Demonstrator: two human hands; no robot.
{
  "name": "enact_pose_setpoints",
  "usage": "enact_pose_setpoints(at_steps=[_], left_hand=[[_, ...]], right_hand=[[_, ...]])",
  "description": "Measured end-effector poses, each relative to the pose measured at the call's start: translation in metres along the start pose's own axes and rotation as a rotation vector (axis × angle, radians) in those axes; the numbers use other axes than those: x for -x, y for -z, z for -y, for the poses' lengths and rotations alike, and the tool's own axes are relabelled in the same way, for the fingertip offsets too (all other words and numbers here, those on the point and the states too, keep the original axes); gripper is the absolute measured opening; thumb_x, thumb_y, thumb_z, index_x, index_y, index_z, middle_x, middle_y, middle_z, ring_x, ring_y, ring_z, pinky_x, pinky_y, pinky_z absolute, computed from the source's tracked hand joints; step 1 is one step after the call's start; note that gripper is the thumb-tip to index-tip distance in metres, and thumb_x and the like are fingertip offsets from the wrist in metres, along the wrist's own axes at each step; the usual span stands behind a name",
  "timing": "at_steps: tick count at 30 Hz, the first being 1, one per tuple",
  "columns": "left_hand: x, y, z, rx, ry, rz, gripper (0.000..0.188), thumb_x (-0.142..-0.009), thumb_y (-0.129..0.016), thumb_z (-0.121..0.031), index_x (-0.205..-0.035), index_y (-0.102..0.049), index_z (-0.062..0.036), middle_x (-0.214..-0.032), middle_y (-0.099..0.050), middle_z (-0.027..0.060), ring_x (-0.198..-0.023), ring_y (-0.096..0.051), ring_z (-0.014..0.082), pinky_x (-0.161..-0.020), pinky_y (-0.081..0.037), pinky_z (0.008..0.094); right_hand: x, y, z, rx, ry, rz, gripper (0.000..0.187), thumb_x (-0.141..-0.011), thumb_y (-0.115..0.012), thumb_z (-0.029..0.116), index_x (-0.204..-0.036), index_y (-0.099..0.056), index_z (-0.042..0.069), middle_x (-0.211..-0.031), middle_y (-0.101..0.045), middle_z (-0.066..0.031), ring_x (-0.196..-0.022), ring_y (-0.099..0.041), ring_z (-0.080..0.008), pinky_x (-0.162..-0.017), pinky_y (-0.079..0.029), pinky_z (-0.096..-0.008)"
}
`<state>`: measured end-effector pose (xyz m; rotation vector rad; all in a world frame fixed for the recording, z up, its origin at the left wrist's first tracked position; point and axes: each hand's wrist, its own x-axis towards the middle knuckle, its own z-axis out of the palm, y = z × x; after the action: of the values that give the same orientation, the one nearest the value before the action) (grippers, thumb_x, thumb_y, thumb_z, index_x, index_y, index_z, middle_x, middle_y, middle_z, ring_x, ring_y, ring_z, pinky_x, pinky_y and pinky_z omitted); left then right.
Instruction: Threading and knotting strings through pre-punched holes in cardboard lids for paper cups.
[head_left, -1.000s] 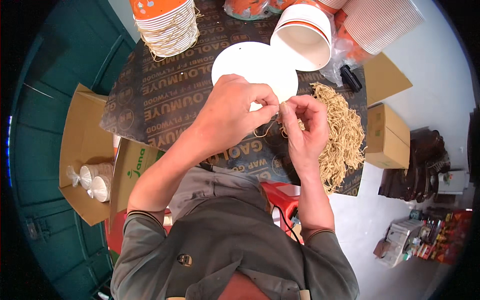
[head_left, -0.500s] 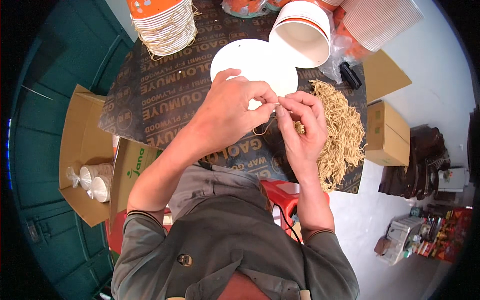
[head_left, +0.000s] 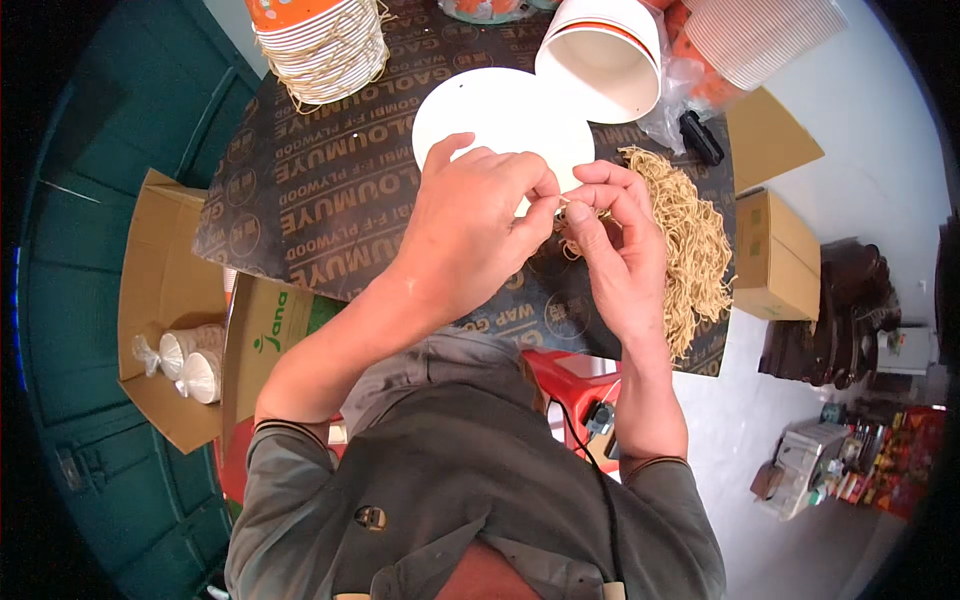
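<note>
Left hand (head_left: 468, 225), center of frame: thumb and index pinched together on a thin tan cord (head_left: 566, 200), outer fingers loosely curled, little finger raised. Right hand (head_left: 628, 250), just right of it: thumb and index nearly meeting on the same cord, other fingers half bent with a gap to the palm. Exact contact at the fingertips too small to tell. Cord sits between the two sets of fingertips, mid-frame; some slack shows below, partly hidden by the right fingers.

Handling, judged by look: very light, limp, soft, probably a bit rough rather than slippery; likely to tangle or kink, unlikely to break. Best hold: fingertip pinch near an end, one hand per side, little force.

Cord pile (head_left: 690, 255) right of center, on the dark printed tabletop (head_left: 350, 180), beside the right hand. White disc (head_left: 470, 110) above the hands, white bowls (head_left: 610, 75) tipped sideways at upper right-center, bowl stack (head_left: 325, 60) with cords around it upper left.
</note>
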<state>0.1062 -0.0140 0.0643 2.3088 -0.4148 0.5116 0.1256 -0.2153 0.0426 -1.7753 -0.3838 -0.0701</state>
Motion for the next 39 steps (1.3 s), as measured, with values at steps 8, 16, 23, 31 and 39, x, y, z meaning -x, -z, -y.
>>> enact_pose_setpoints(at_steps=[8, 16, 23, 31, 39], left_hand=[[0.007, -0.01, -0.002, -0.026, -0.05, -0.11, 0.011, -0.094, -0.08, -0.009, -0.101, -0.073, -0.0105, -0.096, -0.076, 0.0034, -0.098, -0.073, 0.0296, -0.115, -0.048, 0.0507], [0.015, -0.015, -0.006, -0.122, -0.122, -0.174, 0.016, -0.094, -0.081, -0.012, -0.109, -0.075, -0.0122, -0.102, -0.078, 0.0029, -0.102, -0.073, 0.0256, -0.117, -0.044, 0.0513], [0.013, -0.018, -0.005, -0.121, -0.07, -0.208, 0.01, -0.095, -0.082, -0.013, -0.102, -0.075, -0.0136, -0.093, -0.078, 0.0001, -0.095, -0.075, 0.0222, -0.115, -0.045, 0.049], [0.012, -0.02, -0.001, -0.09, -0.069, -0.21, 0.005, -0.098, -0.081, -0.012, -0.1, -0.077, -0.0116, -0.096, -0.082, -0.0003, -0.079, -0.077, 0.0213, -0.117, -0.046, 0.0471], [0.012, -0.022, 0.003, -0.077, -0.064, -0.199, 0.012, -0.094, -0.084, -0.01, -0.101, -0.075, -0.0145, -0.096, -0.081, -0.0014, -0.087, -0.075, 0.0198, -0.113, -0.047, 0.0464]], right_hand=[[-0.001, -0.002, 0.0, -0.057, -0.003, 0.014, 0.014, -0.109, -0.073, 0.01, -0.113, -0.078, -0.002, -0.138, -0.064, -0.0069, -0.113, -0.065, -0.0127, -0.098, -0.055, -0.0307], [0.002, -0.006, -0.007, -0.136, 0.022, -0.057, 0.012, -0.107, -0.076, 0.008, -0.112, -0.082, -0.001, -0.138, -0.065, -0.0056, -0.115, -0.066, -0.0106, -0.094, -0.056, -0.0278], [0.005, -0.008, -0.007, -0.226, -0.04, -0.057, 0.014, -0.103, -0.08, 0.006, -0.116, -0.083, 0.0, -0.139, -0.064, -0.0069, -0.114, -0.067, -0.0126, -0.095, -0.058, -0.0287], [0.018, -0.016, -0.018, 0.158, 0.093, -0.212, 0.027, -0.094, -0.089, 0.015, -0.111, -0.073, 0.002, -0.122, -0.07, -0.0105, -0.102, -0.07, -0.0222, -0.088, -0.06, -0.0357], [0.013, -0.013, -0.031, -0.045, -0.027, -0.087, 0.016, -0.103, -0.08, 0.015, -0.11, -0.073, 0.003, -0.097, -0.073, -0.0031, -0.088, -0.068, -0.0144, -0.082, -0.056, -0.0309]])
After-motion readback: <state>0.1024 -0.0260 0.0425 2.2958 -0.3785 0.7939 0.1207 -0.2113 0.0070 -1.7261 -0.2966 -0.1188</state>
